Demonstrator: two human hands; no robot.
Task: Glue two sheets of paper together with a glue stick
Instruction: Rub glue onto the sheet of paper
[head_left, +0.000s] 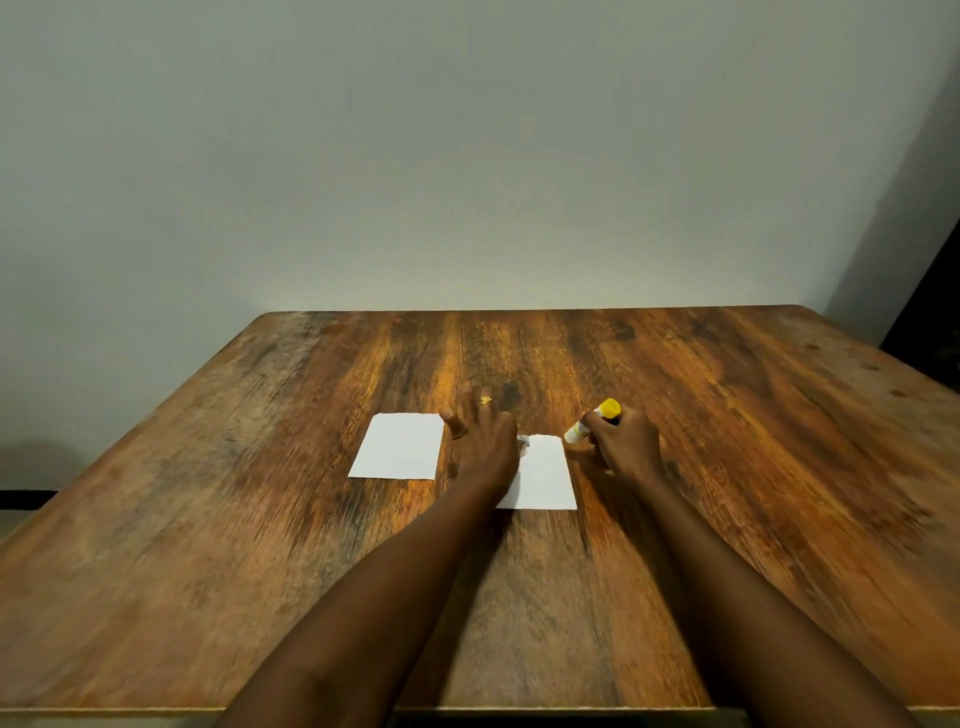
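Both forearms reached straight out over the wooden table (260, 519). At 12 o'clock the left hand (485, 441) lay palm down, fingers spread wide, covering the near-left part of the right sheet (545, 475); a gold ring (486, 400) showed on one finger. At 1 o'clock the right hand (626, 444) gripped the tilted glue stick (592, 421), yellow end uppermost. At 11 o'clock the left sheet (400, 446) lay apart.

left sheet (398, 446) on table (208, 519) | right sheet (543, 475) beside | glue stick (592, 420) perhaps touching it
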